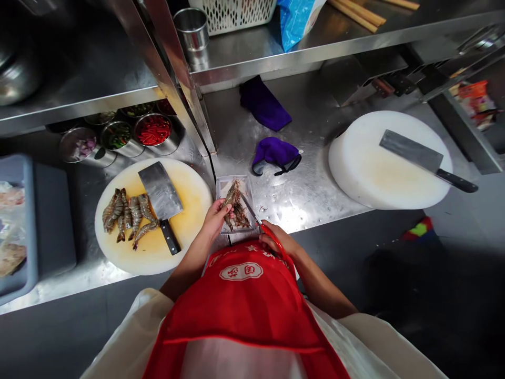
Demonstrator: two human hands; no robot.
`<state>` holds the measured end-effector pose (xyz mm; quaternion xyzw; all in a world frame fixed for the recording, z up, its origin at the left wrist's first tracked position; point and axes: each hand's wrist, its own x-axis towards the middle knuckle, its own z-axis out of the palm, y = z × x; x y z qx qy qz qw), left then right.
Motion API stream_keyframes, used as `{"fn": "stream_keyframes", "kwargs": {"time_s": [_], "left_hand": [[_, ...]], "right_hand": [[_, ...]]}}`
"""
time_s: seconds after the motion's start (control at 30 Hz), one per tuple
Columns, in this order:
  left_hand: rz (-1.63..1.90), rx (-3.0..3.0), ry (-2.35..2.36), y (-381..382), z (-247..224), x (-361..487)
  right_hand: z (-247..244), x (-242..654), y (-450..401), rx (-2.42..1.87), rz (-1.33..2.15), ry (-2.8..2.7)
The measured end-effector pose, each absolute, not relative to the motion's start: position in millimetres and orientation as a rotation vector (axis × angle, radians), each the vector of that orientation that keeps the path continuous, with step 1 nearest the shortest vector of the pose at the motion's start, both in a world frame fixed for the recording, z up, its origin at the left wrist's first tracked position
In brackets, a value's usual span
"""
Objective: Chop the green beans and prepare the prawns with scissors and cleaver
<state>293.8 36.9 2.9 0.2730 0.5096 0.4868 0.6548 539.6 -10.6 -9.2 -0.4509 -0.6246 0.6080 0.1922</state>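
My left hand (216, 217) is closed round a raw shrimp (232, 193), its head end pointing up and away from me. Under it stands a small white tray (218, 185) with shrimp heads and legs (241, 218) lying in it. In my right hand (279, 239) are red-handled scissors (273, 231); their blades reach up toward the shrimp's head. Whether the blades touch the shrimp I cannot tell. To the left, several headless shrimp (134, 213) lie on a round white cutting board (118, 258), beside a cleaver (160, 189).
A second thick round board (389, 173) with a cleaver (412, 150) stands at the right. Purple cloth items (276, 152) lie behind the tray. Metal cups of chillies (153, 130) line the back left, near a metal post (185, 79). A grey bin (53, 210) stands far left.
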Motion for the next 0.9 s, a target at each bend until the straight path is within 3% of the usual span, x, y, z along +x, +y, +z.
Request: {"fn": "stream_keyframes", "kwargs": {"time_s": [0.5,0.9], "left_hand": [[0.632,0.901,1.283,43.1,-7.3,282.7],[0.412,0.859,1.355,50.4,-10.1,274.6]], "right_hand": [[4.0,545.4,-4.5,-1.286,1.744,-1.92],[-16.3,538.3,-2.1,-1.244,1.503,-2.143]]}}
